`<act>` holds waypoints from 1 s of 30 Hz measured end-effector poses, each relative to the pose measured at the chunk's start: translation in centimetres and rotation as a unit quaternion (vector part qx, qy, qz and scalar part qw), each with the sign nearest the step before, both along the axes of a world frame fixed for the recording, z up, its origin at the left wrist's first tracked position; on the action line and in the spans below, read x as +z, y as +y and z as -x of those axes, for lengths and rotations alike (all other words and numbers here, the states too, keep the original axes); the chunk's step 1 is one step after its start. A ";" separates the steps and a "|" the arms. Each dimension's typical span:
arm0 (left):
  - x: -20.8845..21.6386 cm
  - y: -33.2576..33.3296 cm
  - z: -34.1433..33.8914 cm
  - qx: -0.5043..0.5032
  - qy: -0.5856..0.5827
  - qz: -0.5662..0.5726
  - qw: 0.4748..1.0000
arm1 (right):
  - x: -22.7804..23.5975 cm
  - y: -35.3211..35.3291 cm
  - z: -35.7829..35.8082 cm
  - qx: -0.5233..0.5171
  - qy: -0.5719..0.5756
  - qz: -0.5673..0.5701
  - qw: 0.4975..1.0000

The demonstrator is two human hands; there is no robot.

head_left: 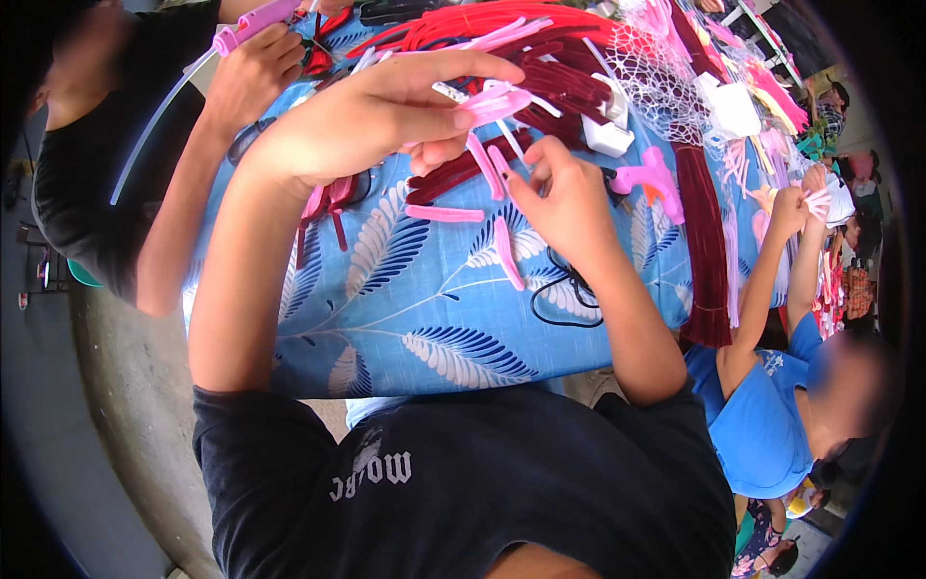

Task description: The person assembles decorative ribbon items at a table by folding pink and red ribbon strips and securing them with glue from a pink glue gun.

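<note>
Pink fuzzy piece (500,102), apparently folded into a loop, sits at the thumb tip of the left hand (371,121), whose fingers pinch it above the table (579,359). Just below and beside it, the right hand (571,198) holds its thumb and forefinger nearly together; whether they grip the thin white stem between the hands, I cannot tell. Shaping or fitting the folded piece seems to be the step in hand — the next move would call for a steady left pinch while the right fingertips meet the piece. Short pink strips lie below the fingers, one (444,213) toward the left and another (507,253) nearer the body. A pink glue gun (648,183) rests just right of the right fingers — within easy reach, I judge.
</note>
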State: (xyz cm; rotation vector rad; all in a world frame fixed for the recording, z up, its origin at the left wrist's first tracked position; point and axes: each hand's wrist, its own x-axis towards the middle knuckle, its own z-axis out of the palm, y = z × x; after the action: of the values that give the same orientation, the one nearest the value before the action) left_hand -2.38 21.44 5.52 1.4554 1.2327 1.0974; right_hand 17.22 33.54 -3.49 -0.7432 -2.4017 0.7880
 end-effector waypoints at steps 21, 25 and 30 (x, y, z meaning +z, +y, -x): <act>-2.0 0.7 -1.1 -0.049 0.091 0.059 0.993 | 1.0 -0.1 -0.9 0.161 0.302 0.371 0.863; -2.0 0.3 -0.9 -0.008 0.036 0.068 0.997 | 1.2 -0.4 -0.8 0.146 0.298 0.370 0.868; -2.1 0.4 -0.7 0.014 0.045 0.068 0.997 | 1.1 -0.3 -0.9 0.157 0.321 0.386 0.850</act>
State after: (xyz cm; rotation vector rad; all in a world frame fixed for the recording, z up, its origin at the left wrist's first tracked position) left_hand -1.69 21.84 3.39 1.4001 1.3684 0.9551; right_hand 18.07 33.25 -2.36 -0.2538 -1.5599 1.8538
